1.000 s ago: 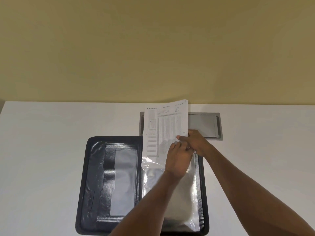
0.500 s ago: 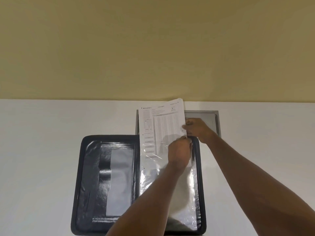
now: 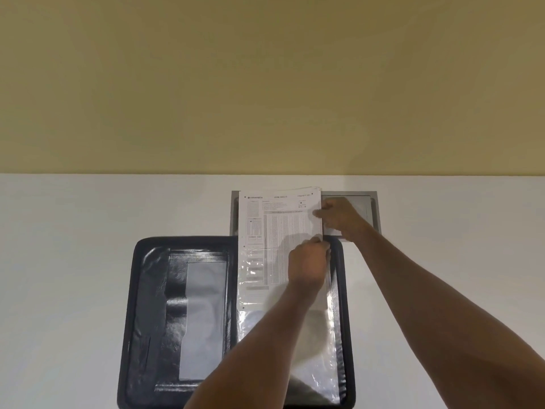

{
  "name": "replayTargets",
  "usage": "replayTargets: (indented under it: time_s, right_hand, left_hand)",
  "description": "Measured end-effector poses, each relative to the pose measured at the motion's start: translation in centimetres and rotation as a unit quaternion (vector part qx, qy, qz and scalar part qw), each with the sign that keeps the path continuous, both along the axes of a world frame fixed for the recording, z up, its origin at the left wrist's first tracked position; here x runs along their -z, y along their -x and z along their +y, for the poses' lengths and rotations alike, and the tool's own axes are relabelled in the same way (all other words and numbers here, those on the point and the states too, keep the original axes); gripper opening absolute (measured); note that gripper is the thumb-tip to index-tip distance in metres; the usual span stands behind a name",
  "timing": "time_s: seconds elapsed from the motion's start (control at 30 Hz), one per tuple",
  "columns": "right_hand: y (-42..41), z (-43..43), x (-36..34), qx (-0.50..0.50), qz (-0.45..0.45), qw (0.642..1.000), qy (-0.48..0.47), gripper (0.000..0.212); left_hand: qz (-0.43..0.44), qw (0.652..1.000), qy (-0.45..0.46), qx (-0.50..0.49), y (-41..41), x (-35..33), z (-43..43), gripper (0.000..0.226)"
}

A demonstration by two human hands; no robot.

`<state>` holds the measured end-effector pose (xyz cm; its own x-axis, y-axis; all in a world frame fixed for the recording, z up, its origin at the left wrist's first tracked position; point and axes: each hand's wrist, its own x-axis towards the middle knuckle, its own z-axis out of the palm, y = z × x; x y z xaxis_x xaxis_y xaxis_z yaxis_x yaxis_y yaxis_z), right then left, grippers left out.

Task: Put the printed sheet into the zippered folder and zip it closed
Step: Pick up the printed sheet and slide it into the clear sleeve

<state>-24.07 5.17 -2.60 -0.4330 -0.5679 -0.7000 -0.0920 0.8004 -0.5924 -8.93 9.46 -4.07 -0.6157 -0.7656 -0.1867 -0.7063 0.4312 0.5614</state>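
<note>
Sliding the white printed sheet point(image 3: 280, 219) into the clear sleeve of the open black zippered folder point(image 3: 180, 314), I judge it half inserted; left hand point(image 3: 308, 264) and right hand point(image 3: 339, 215) pinch its edge. Zipping remains.

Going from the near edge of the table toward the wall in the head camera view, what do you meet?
Open black folder → left hand at the clear sleeve → right hand on the printed sheet → grey panel set in the table → yellow wall.
</note>
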Motion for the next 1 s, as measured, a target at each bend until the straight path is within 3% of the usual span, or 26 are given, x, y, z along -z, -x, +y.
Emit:
replayTargets:
  time_s: [0.1, 0.17, 0.3, 0.4, 0.63, 1.0]
  right_hand:
    - [0.2, -1.0, 0.2, 0.028, 0.01, 1.0, 0.005, 0.004]
    - [0.4, -1.1, 0.3, 0.02, -0.002, 1.0, -0.019, 0.01]
    - [0.7, -0.3, -0.2, -0.062, -0.044, 0.991, -0.108, 0.029]
    - [0.4, 0.2, -0.5, -0.151, -0.032, 0.973, -0.172, 0.032]
    - [-1.0, -1.1, -0.5, -0.13, 0.093, 0.987, 0.034, 0.011]
    - [-1.4, 0.2, -0.3, -0.347, 0.108, 0.931, -0.027, 0.009]
  left_hand:
    - [0.009, 1.0, 0.011, 0.012, -0.3, 0.0, 0.1, 0.021]
    - [0.01, 1.0, 0.016, 0.013, -0.5, 0.2, 0.2, 0.021]
    - [0.01, 1.0, 0.022, 0.009, -0.5, 0.3, 0.3, 0.021]
    - [0.01, 1.0, 0.017, 0.004, -0.4, 0.2, 0.3, 0.024]
    - [-0.015, 1.0, 0.014, 0.015, -0.4, -0.1, 0.3, 0.018]
    - [-0.007, 0.999, 0.032, 0.022, -0.5, 0.1, 0.4, 0.025]
